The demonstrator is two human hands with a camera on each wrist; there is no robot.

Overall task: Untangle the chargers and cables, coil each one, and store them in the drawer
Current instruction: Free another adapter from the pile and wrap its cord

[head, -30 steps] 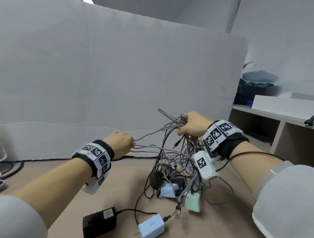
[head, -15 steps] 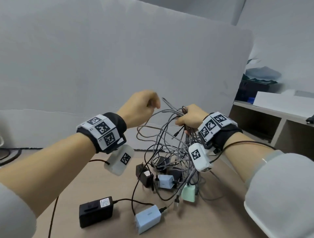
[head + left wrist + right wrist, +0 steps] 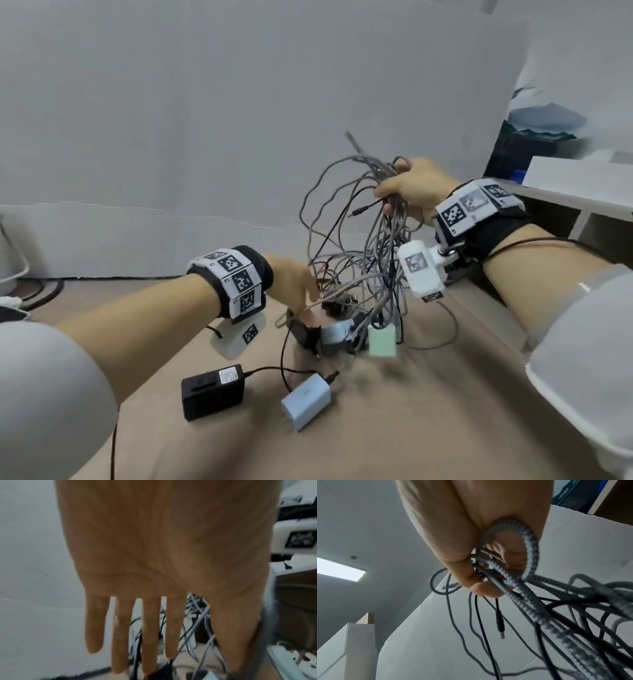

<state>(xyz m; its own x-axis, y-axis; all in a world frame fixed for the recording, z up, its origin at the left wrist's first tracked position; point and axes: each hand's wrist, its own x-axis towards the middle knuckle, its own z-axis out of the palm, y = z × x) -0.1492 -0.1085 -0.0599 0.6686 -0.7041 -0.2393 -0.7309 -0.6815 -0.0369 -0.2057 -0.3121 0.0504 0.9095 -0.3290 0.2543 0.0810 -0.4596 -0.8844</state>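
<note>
A tangle of grey braided and black cables [image 3: 363, 240] hangs over the tan table [image 3: 411, 411]. My right hand [image 3: 407, 192] grips the top of the bundle [image 3: 513, 574], holding it raised. Chargers dangle or lie at its bottom: a mint-green one [image 3: 382, 341], a white-blue one [image 3: 334, 334] and dark plugs. My left hand [image 3: 294, 284] is low beside the chargers, fingers straight and spread [image 3: 120, 635], holding nothing. A black power brick [image 3: 212, 390] and a pale blue charger [image 3: 306, 401] lie on the table nearer me.
A white board [image 3: 239, 120] stands behind the table. At the right is a wooden shelf unit [image 3: 582, 212] with a white box on top. A black cable [image 3: 44, 291] lies at the table's far left.
My left hand let go of the upper strands and dropped from beside the right hand down to the chargers on the table. The right hand kept the bundle raised.
</note>
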